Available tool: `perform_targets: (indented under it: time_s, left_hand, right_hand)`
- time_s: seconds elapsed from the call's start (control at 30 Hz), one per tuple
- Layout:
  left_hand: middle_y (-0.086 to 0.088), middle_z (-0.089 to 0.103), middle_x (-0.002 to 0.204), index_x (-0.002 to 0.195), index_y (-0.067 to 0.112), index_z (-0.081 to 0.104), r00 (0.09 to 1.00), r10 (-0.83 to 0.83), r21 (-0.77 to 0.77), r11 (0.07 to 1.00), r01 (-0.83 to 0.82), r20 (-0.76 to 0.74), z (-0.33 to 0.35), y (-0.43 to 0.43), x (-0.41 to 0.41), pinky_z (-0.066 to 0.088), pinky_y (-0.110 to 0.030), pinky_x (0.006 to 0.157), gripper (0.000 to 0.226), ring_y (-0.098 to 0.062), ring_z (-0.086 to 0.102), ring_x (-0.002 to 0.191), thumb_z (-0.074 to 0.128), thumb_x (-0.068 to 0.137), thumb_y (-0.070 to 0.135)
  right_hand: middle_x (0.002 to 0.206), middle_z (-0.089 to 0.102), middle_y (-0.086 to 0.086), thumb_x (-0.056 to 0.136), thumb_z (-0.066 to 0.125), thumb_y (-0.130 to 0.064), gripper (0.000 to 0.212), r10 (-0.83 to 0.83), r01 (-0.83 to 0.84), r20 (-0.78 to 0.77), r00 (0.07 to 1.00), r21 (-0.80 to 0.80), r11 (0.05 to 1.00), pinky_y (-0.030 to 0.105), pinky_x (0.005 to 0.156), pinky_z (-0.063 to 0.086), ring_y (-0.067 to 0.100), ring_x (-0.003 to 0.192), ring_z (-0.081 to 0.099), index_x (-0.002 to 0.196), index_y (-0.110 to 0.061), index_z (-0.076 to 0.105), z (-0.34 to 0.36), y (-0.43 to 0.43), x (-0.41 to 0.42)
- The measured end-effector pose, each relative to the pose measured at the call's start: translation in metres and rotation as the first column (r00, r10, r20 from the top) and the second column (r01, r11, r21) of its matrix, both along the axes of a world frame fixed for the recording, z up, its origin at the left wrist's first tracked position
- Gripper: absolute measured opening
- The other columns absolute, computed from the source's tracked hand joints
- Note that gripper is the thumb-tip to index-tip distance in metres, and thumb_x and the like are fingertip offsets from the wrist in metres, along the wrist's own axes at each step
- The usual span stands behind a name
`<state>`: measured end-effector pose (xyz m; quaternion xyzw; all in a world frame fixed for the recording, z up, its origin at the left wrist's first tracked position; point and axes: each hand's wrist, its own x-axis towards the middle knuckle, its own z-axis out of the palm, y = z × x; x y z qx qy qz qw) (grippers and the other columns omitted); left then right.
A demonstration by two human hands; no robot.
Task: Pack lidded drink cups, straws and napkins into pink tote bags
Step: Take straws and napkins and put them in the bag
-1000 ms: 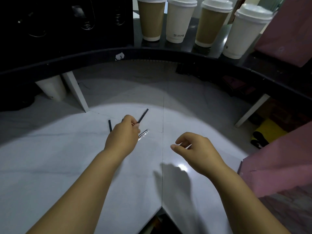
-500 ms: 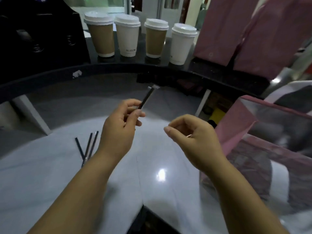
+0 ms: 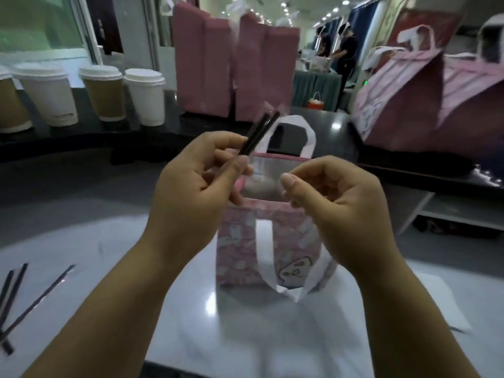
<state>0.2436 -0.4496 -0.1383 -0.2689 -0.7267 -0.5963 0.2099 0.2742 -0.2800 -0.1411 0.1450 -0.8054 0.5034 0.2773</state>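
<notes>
- Black drinking straws (image 3: pixel 259 133) in clear wrappers, two side by side, are pinched between the thumb and curled fingertips of the left hand (image 3: pixel 191 195). Their free ends slant up and to the right.
- Curled fingers of the right hand (image 3: pixel 338 211) sit close to its thumb, with only a narrow gap. I cannot tell whether they pinch anything.
- Both hands hover over the open mouth of a small pink patterned tote bag (image 3: pixel 240 252). It stands upright on the glossy white marble-look table (image 3: pixel 191 323).
- One white handle of the tote stands up behind the straws, and the other hangs down its front.
- Loose wrapped straws (image 3: pixel 38 296) lie on the table at the far left, well apart from the tote.
- Four lidded paper cups (image 3: pixel 103 91), brown and white by turns, stand in a row on the dark counter (image 3: pixel 81 137) behind.
- Taller plain pink bags (image 3: pixel 204 64) stand on that counter beyond the tote.
</notes>
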Motion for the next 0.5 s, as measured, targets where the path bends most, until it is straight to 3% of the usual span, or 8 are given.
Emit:
perform_targets:
  time_s: [0.07, 0.23, 0.5]
  left_hand:
    - [-0.004, 0.067, 0.078, 0.099, 0.022, 0.058, 0.998, -0.062, 0.017, 0.998, 0.061, 0.007, -0.001, 0.038, 0.005, 0.044, -0.013, 0.048, 0.015, -0.014, 0.06, 0.053, 0.055, 0.091, 0.01]
    - [-0.003, 0.067, 0.076, 0.1, 0.021, 0.06, 0.981, -0.18, 0.053, 0.983, 0.177, 0.073, -0.02, 0.141, 0.014, 0.042, -0.018, 0.048, 0.012, -0.011, 0.054, 0.05, 0.055, 0.089, 0.017]
    - [0.0, 0.068, 0.076, 0.094, 0.033, 0.058, 0.923, -0.204, 0.083, 0.979, 0.187, 0.325, -0.095, 0.294, 0.015, 0.038, -0.019, 0.049, 0.012, -0.011, 0.051, 0.051, 0.052, 0.089, 0.026]
  right_hand:
    - [0.072, 0.068, -0.001, 0.085, 0.07, -0.021, 0.007, -0.057, 0.057, -0.004, 0.998, -0.022, 0.998, 0.035, 0.061, 0.057, 0.017, 0.066, 0.066, 0.08, -0.017, 0.067, -0.003, 0.039, 0.01]
    - [0.071, 0.068, -0.004, 0.083, 0.07, -0.025, 0.007, -0.159, 0.161, 0.087, 0.984, -0.014, 0.987, 0.027, 0.061, 0.054, 0.014, 0.067, 0.065, 0.078, -0.021, 0.067, -0.022, 0.142, 0.031]
    - [0.07, 0.067, -0.003, 0.083, 0.07, -0.029, 0.01, -0.3, 0.32, 0.34, 0.891, -0.004, 0.947, 0.027, 0.062, 0.053, 0.013, 0.068, 0.064, 0.074, -0.024, 0.066, -0.085, 0.288, 0.056]
